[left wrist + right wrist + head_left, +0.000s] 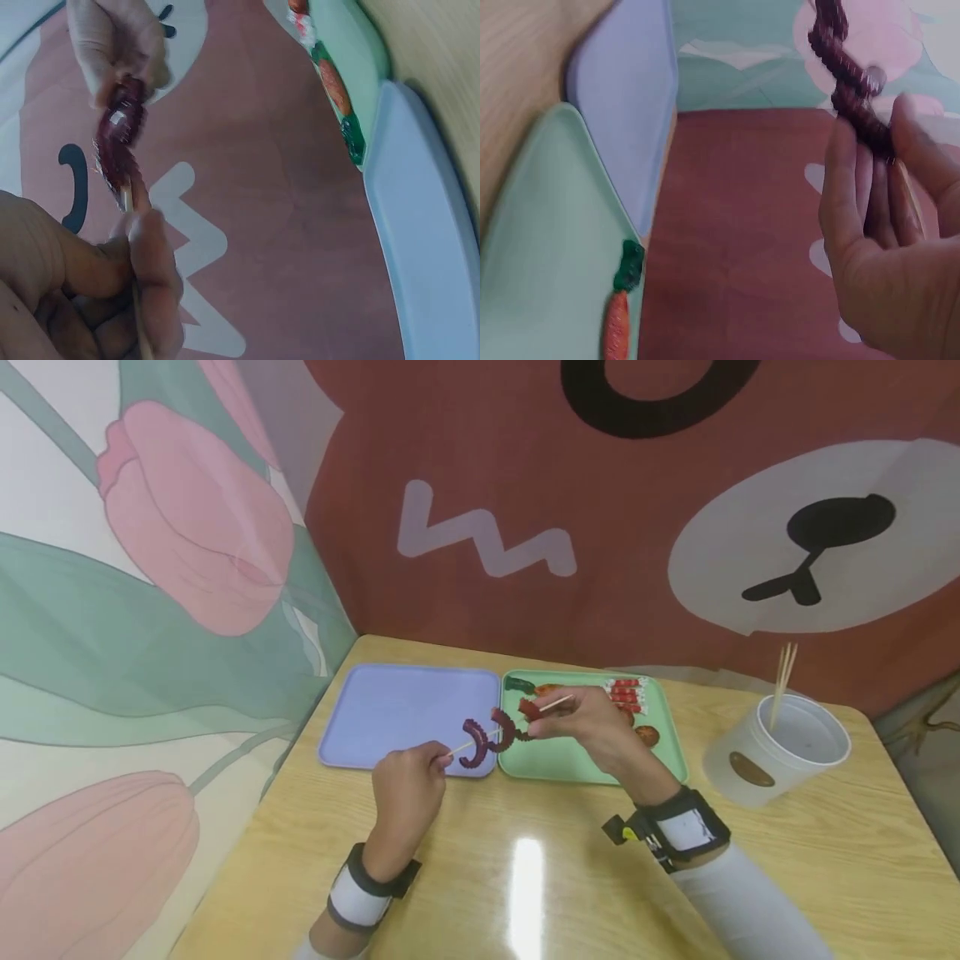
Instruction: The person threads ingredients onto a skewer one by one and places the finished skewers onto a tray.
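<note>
A thin wooden skewer [459,748] runs through several dark red, curved, ridged pieces [476,745], glossy in the left wrist view. My left hand [410,785] pinches its lower left part between thumb and fingers. At the other end, my right hand [592,727] pinches the rightmost dark red piece [528,708], and the skewer's tip sticks out past the fingers. Both hands are in front of two trays. The string of pieces overlaps the right edge of the lilac tray [405,714] and the left part of the green tray [558,767] in the head view.
On the green tray lie a green piece [519,685], an orange piece [617,326], red-and-white wrapped sticks [628,693] and round brown pieces [647,736]. A white bucket [731,768] with several skewers [782,681] stands at right. A painted wall [480,610] borders the wooden table.
</note>
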A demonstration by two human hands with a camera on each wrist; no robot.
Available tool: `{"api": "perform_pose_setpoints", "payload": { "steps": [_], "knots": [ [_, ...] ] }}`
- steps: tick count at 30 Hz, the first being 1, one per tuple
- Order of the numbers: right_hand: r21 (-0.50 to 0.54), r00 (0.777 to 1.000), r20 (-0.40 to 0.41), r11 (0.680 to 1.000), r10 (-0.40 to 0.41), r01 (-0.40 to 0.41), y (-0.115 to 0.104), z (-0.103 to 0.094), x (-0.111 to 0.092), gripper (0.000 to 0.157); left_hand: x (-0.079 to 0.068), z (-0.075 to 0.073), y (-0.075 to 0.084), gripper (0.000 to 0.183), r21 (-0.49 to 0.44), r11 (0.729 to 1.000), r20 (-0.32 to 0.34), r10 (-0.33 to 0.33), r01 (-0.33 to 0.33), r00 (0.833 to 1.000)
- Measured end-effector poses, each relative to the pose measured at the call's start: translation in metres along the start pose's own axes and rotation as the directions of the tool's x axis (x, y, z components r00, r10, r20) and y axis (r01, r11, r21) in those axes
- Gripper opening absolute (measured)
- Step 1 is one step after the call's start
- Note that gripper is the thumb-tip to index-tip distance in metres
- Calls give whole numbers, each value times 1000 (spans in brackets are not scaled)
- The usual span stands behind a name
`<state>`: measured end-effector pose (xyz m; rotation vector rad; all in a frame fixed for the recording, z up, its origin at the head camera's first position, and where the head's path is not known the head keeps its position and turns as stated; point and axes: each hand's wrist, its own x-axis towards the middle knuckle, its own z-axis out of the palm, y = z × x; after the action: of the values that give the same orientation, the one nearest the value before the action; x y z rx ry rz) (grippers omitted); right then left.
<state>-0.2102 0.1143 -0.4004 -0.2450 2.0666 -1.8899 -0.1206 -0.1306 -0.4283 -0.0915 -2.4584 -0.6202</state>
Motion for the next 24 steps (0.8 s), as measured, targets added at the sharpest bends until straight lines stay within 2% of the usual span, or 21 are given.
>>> {"api": "perform_pose_setpoints", "payload": {
  "steps": [6,11,13,16,20,24],
  "knots": [
    [92,1000,15,996,-2,0,10,2,0,35,3,-1,1,5,13,1000,15,-4,4,1000],
    [140,998,63,990,-29,20,14,1,5,41,3,-7,-15,7,28,999,47,-32,31,998],
    [122,998,53,992,-24,18,16,-4,6,46,5,-9,-29,6,43,997,38,-64,62,997],
    [36,1000,19,999,-2,1,20,-15,5,48,12,-12,-60,6,97,987,8,-126,125,992],
    [-81,999,25,996,40,-38,25,-27,1,50,23,-17,-103,9,199,956,-19,-217,216,976],
    [-200,993,22,974,118,-111,27,-34,-2,55,28,-17,-141,13,256,919,-24,-305,301,952]
  ]
}}
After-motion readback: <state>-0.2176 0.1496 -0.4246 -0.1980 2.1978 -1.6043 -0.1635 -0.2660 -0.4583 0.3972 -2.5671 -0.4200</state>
